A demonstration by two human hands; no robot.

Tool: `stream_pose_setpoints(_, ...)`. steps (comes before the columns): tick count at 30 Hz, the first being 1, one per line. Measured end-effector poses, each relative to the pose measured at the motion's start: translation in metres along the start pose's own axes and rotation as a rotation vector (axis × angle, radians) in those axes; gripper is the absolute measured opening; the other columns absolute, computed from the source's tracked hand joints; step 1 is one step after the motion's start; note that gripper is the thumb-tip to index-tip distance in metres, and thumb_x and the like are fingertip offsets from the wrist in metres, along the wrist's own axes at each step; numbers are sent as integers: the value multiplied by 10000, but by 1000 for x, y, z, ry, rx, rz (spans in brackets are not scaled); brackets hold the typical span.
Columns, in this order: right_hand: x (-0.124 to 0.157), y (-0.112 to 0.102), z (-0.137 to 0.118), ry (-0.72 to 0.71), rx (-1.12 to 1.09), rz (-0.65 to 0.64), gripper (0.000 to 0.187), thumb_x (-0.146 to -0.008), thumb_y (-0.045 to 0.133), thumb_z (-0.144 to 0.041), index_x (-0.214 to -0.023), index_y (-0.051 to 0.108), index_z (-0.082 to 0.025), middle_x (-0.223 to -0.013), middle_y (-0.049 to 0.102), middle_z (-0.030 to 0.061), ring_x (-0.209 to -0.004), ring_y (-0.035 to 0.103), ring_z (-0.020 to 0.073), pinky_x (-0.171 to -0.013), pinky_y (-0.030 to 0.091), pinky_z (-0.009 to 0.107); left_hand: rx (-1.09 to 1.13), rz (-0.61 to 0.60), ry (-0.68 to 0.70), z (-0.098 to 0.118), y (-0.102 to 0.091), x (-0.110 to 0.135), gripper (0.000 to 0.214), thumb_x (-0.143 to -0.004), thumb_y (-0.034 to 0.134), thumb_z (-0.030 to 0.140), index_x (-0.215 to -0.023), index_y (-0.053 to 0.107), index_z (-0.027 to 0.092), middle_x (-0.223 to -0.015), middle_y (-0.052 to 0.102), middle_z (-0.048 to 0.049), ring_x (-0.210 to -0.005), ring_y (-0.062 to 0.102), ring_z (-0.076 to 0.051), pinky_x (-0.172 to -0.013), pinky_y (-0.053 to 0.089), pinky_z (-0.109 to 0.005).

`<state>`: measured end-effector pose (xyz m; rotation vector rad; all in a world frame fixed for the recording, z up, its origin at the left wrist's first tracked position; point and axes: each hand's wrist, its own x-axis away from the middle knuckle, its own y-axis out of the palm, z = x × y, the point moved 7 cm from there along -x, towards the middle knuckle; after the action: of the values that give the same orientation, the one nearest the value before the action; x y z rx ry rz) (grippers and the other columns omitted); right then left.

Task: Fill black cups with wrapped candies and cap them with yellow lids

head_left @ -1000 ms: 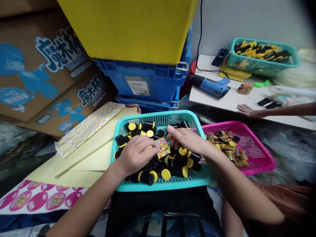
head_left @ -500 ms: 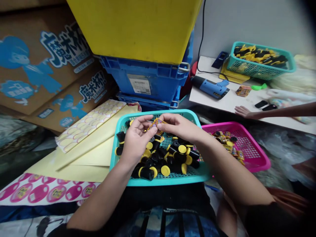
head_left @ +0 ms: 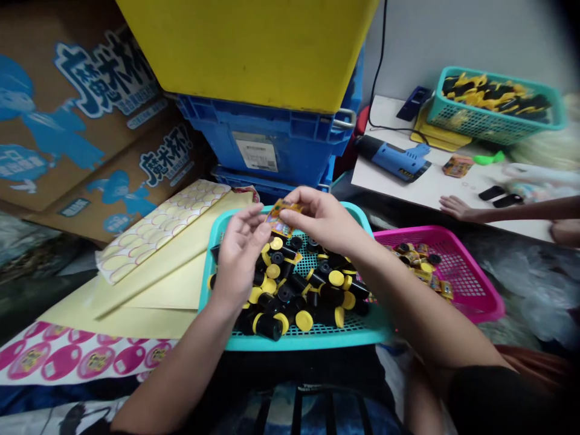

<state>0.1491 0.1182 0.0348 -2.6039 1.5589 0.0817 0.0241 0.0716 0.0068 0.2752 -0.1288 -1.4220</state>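
Observation:
My left hand (head_left: pixel 240 257) and my right hand (head_left: pixel 321 220) hold a small colourful foil packet (head_left: pixel 281 219) between their fingertips, above the far rim of a teal mesh basket (head_left: pixel 294 341). That basket sits in front of me, filled with a loose pile of black cylinders with yellow caps (head_left: pixel 290 290). Both hands are just above the pile. The packet's printing is too small to read.
A pink mesh basket (head_left: pixel 487 308) with packets and caps stands to the right. A co-worker's hand (head_left: pixel 455 208) rests on a white table (head_left: pixel 389 109) holding a blue tool (head_left: pixel 396 160) and a teal basket (head_left: pixel 493 124). Sticker sheets (head_left: pixel 158 229) lie left; crates stack ahead.
The packet has risen from above the pile to the basket's far rim, with both hands now holding it. The head view has shifted slightly.

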Motion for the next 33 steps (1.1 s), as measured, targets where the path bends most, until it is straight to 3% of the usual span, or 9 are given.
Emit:
stream_pose_setpoints(5,-13,5,-1,-61,5,-67,236,-803,619,-229,-1009,525,-165,-770,595,-16,-685,573,113,-638,463,247,-46,89,50,12,-12,-22,445,-670,760,190,-1070,567,200,-691,631,41,-692,636,-112,-732,511,-240)
stream_pose_setpoints(12,-32,-8,18,-100,84,42,281,-883,552,-332,-1128,485,-210,-656,526,-51,-613,556,109,-628,460,249,10,39,-161,-9,-9,-41,551,-639,778,214,-1139,549,197,-705,680,16,-619,639,-114,-608,531,-227)
stream_pose_setpoints(15,-37,-18,31,-68,396,140,251,-952,403,-391,-1038,544,-202,-704,590,-6,-666,580,135,-678,451,286,-96,169,-63,-7,-26,-49,448,-646,774,225,-1068,627,182,-721,700,4,-576,614,-95,-575,524,-211)
stream_pose_setpoints(18,-39,-2,58,-1,953,29,196,-885,527,-345,-884,607,-166,-801,651,75,-766,596,206,-697,438,327,-201,252,-54,-10,-41,-52,274,-674,754,247,-925,698,151,-737,712,-17,-546,594,-87,-567,524,-215)
stream_pose_setpoints(20,-39,15,76,-7,1227,-71,146,-833,577,-264,-895,623,-140,-886,662,125,-828,591,252,-700,437,350,-198,236,-102,-18,-45,-53,257,-667,755,248,-898,707,145,-755,717,-28,-560,607,-94,-555,522,-212)
stream_pose_setpoints(23,-37,31,83,-66,1342,-93,165,-812,530,-174,-938,620,-117,-924,651,147,-882,573,279,-721,444,376,-121,168,-144,-28,-47,-53,357,-630,774,224,-974,696,172,-867,723,-36,-678,650,-120,-547,517,-190)
stream_pose_setpoints(26,-34,22,69,-87,1127,-17,213,-779,540,-211,-957,617,-122,-920,632,131,-928,555,279,-786,453,392,-45,117,-209,-35,-47,-52,337,-640,774,240,-966,704,185,-883,725,-35,-654,643,-108,-523,509,-177)
stream_pose_setpoints(29,-32,-9,53,-18,635,86,254,-782,532,-240,-1010,606,-155,-966,611,94,-910,573,227,-812,468,370,-39,95,-298,-40,-46,-50,236,-664,771,294,-851,721,159,-723,719,-24,-535,614,-95,-504,515,-191)
stream_pose_setpoints(33,-33,-37,52,117,23,88,336,-750,658,-322,-1060,573,-222,-923,613,30,-738,587,141,-667,486,280,-74,121,-292,-37,-49,-51,230,-669,772,343,-782,729,147,-624,701,-16,-511,624,-113,-502,523,-200)
